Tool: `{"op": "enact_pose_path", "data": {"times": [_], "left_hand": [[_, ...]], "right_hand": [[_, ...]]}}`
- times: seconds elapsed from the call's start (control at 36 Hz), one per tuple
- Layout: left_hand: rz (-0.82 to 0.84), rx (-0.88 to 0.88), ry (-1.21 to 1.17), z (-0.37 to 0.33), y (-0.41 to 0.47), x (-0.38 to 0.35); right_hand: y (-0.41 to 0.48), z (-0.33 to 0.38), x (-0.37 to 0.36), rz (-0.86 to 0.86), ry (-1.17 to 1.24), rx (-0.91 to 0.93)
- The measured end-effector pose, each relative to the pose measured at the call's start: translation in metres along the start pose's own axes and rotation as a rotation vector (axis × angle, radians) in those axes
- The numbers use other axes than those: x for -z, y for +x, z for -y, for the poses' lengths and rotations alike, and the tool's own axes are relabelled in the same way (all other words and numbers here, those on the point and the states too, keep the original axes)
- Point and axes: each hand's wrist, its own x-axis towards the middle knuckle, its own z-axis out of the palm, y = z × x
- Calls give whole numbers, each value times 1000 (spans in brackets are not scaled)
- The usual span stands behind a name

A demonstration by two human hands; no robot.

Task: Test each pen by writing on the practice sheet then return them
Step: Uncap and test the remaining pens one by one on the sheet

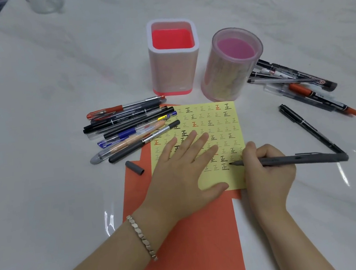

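The yellow practice sheet (pixel 221 124), printed with rows of characters, lies on orange paper (pixel 194 250). My left hand (pixel 183 168) presses flat on the sheet with straight fingers. My right hand (pixel 265 168) grips a dark grey pen (pixel 300 159), whose tip touches the sheet beside a freshly written black character. The pen's grey cap (pixel 134 167) lies on the table left of the sheet. A pile of several pens (pixel 131 129) lies left of the sheet, and another pile of pens (pixel 297 83) lies at the right.
Two pen holders stand behind the sheet: a square white one with a red inside (pixel 175 71) and a clear round one with a pink inside (pixel 229 71). A single black pen (pixel 307 127) lies on the white tablecloth, right of my right hand.
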Motion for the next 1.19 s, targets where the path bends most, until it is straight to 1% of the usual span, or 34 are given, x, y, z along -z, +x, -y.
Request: {"op": "enact_pose_path", "data": {"times": [0.08,0.17,0.22,0.28,0.42,0.5,0.67,0.72,0.75,0.83,0.89,1.06,1.19], "left_hand": [[16,-13,-47,1,-2,6],[-40,-6,-70,6,-8,20],[-96,6,-46,15,-16,32],[-110,15,-1,29,-26,45],[-42,31,158,61,-48,71],[-44,45,165,70,-55,73],[-121,52,143,68,-55,65],[-114,126,49,58,-52,64],[-120,179,-35,51,-50,65],[-161,349,-412,24,-44,72],[-182,402,-629,10,-42,74],[-219,417,-870,-13,-31,79],[-182,387,-898,-24,-28,85]], "right_hand": [[-1,4,-1,36,31,-18],[-3,9,-1,99,54,-20],[-4,11,0,131,35,-3],[-6,12,2,146,21,0],[-9,21,1,211,-18,-9],[-12,28,0,243,14,-27],[-17,30,4,355,7,-17],[-17,31,6,419,-24,13],[-17,32,7,443,-38,27],[-17,38,10,485,31,-1],[-16,43,12,496,82,0],[-15,59,23,484,139,7],[-15,65,28,452,140,17]]}}
